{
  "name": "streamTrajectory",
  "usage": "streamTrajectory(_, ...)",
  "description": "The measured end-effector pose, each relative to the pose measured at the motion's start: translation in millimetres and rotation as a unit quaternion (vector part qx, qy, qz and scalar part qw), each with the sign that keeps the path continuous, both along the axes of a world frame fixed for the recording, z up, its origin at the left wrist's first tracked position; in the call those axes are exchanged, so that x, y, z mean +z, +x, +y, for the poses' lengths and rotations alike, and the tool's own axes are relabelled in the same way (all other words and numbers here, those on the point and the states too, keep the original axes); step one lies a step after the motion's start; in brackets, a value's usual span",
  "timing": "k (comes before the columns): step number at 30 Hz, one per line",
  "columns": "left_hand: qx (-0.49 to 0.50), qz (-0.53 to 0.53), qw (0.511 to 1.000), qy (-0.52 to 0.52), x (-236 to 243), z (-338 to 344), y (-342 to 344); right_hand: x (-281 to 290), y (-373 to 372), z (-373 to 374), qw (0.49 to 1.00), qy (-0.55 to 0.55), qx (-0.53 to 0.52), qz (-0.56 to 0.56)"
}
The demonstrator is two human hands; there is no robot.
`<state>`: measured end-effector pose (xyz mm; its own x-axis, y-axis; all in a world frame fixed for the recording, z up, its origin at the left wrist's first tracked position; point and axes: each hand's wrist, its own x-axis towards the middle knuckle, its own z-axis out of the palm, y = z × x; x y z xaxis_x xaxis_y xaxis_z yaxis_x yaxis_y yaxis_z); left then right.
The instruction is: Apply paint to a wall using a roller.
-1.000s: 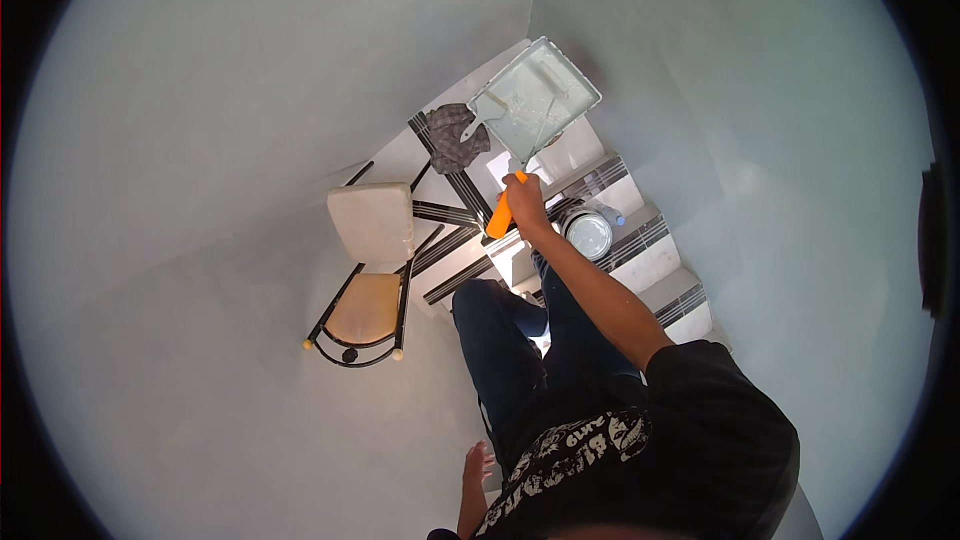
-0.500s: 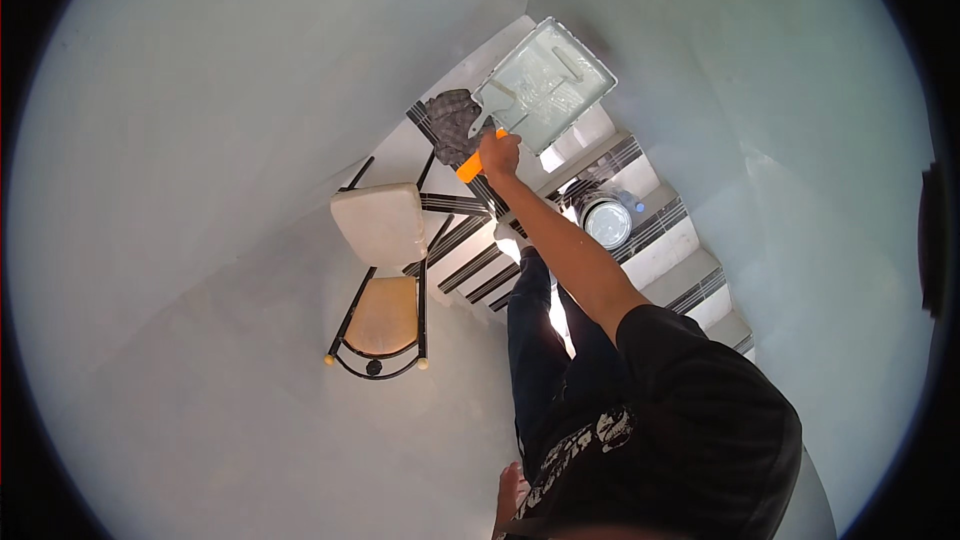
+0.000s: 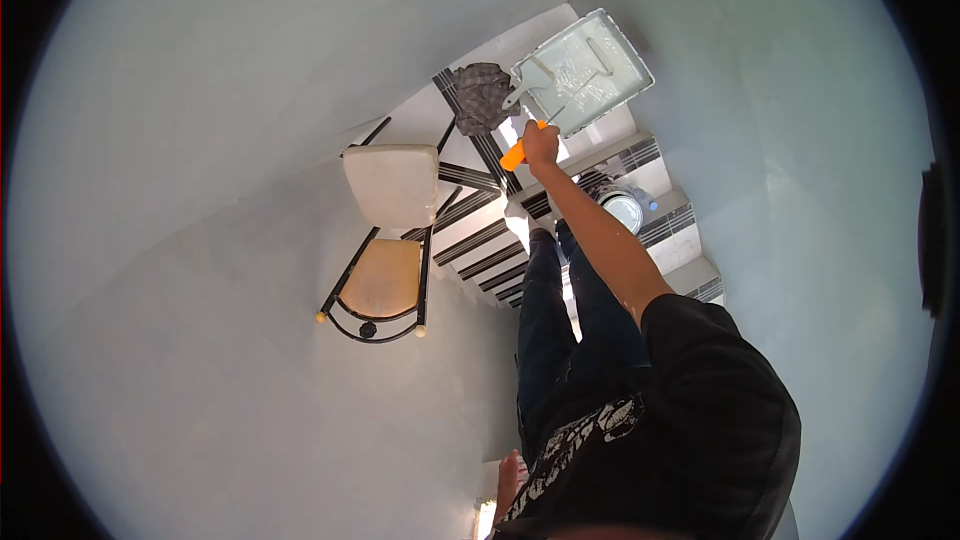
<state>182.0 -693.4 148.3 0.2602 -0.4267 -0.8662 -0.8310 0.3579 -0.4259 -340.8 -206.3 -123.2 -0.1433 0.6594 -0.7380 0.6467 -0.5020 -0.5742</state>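
My right hand (image 3: 541, 147) is closed around the orange handle (image 3: 514, 155) of a paint roller. The thin metal frame runs from the grip into a pale paint tray (image 3: 634, 86), and the roller head (image 3: 600, 57) rests on the wet, paint-coated tray floor. A flat, brush-shaped tool (image 3: 527, 86), pale with paint, lies across the tray's left edge. Just left of it sits a crumpled dark checked cloth (image 3: 483, 98). At the bottom of the picture my left hand (image 3: 512, 475) shows only in part beside my shirt; its fingers are too hidden to read.
Black-and-white striped stairs (image 3: 475, 245) descend around my feet. A chair (image 3: 391, 185) with a cream seat and black frame stands left. An open paint can (image 3: 623, 212) is on a step right of my legs, near a small blue cap (image 3: 653, 206). Pale walls (image 3: 800, 190) enclose both sides.
The whole view has shifted, so the tray, cloth and can appear farther right and higher. My right hand still grips the roller, with its head in the tray.
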Motion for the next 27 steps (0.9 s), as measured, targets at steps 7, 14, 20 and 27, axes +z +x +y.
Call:
streamTrajectory(7, 0.036, 0.02, 0.999, 0.027, -15.5, -27.5, 43.5, -28.3, 4.3, 34.9, 1.0, 0.008, -0.021, 0.014)
streamTrajectory(14, 0.068, 0.03, 0.996, 0.05, -31.7, -47.8, 49.0, -21.7, 22.2, 28.0, 0.997, -0.062, -0.007, 0.052)
streamTrajectory(20, 0.154, 0.112, 0.98, 0.065, -16.6, -49.5, 30.3, -4.4, 14.6, 58.8, 0.996, -0.078, -0.007, 0.044)
streamTrajectory(27, 0.063, 0.254, 0.949, 0.177, -6.1, -44.9, 4.8, 3.9, 38.8, 13.1, 0.995, -0.091, 0.019, 0.043)
